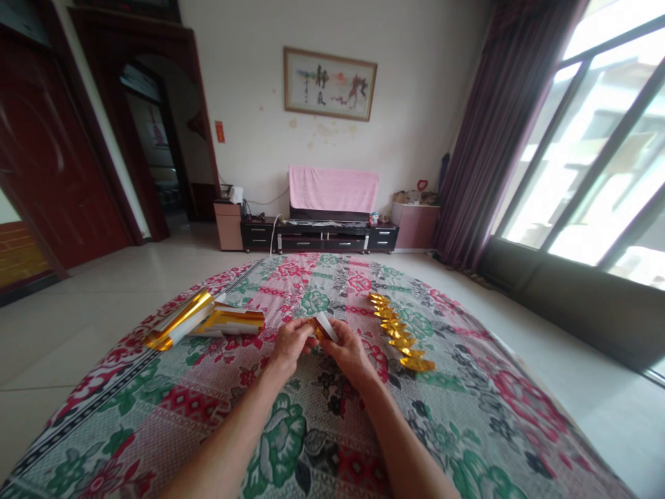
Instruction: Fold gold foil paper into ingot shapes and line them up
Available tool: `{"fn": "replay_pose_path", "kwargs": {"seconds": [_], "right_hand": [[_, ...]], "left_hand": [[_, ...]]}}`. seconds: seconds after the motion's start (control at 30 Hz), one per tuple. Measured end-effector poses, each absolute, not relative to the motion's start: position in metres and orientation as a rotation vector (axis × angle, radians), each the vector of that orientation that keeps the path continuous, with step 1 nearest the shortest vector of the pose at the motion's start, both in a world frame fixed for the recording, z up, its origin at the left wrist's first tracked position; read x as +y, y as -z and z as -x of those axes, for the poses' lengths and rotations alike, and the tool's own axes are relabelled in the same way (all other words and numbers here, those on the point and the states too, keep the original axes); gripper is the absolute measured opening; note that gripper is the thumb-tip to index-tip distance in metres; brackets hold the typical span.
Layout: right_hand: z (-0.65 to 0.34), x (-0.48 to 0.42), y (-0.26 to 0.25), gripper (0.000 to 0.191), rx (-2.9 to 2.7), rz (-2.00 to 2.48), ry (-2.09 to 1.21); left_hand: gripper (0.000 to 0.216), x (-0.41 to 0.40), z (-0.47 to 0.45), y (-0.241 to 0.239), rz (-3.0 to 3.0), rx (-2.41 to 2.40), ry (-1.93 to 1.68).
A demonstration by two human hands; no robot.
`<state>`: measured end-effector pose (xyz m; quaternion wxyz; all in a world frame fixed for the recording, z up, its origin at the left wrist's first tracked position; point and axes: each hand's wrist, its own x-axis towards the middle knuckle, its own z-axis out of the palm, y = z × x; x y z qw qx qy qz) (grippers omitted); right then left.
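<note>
Between my hands is a small piece of gold foil paper (pixel 326 326), folded so that its white back shows on the right side. My left hand (pixel 294 341) pinches its left edge with thumb and fingers. On the other side, my right hand (pixel 349 348) grips the paper near the white flap. To the right lies a row of several folded gold paper ingots (pixel 397 331), one behind another. Curled sheets of gold foil paper (pixel 231 321) rest at the left, beside a rolled gold sheet (pixel 181 319).
A flower-patterned cloth (pixel 280 443) covers the broad rounded surface under my hands. Beyond it stand a low black cabinet (pixel 322 240) and a television under a pink cloth (pixel 333 188). A purple curtain (pixel 488 132) and large windows are on the right, doors on the left.
</note>
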<state>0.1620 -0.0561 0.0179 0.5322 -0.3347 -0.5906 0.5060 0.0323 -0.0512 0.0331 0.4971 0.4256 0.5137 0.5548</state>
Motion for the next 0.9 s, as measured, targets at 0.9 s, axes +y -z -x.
{"fn": "replay_pose_path", "kwargs": {"seconds": [0.9], "right_hand": [[-0.168, -0.064, -0.03, 0.024, -1.359, 0.851, -1.354]], "left_hand": [[0.018, -0.05, -0.024, -0.035, -0.967, 1.226, -1.262]]}}
